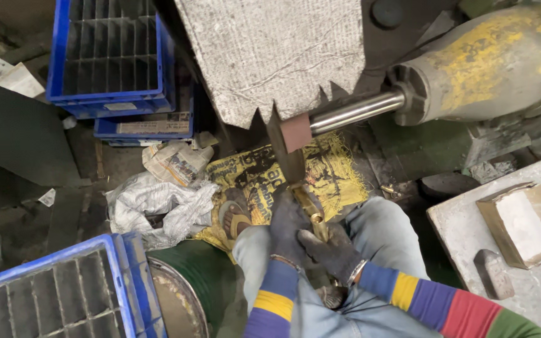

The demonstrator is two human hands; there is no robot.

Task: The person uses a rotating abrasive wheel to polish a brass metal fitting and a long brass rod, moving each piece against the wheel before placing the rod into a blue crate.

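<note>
Left hand (pixel 286 228) and right hand (pixel 333 253), both gloved, grip a brass part (pixel 311 209) against the abrasive wheel (pixel 286 147); judged rigid, dense, slippery; hold low, clear of contact.

A grimy metal workshop: a polishing machine (pixel 471 62) with spinning shaft, blue compartment crates (pixel 111 53), oily floor.

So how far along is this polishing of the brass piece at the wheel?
Done: cannot tell; no finished pieces show, and what the blue crates hold is not visible. In hand: both gloved hands, left hand and right hand, grip a brass piece pressed up to the spinning wheel on the steel shaft. Left: how much of the piece is polished cannot be judged.
</note>
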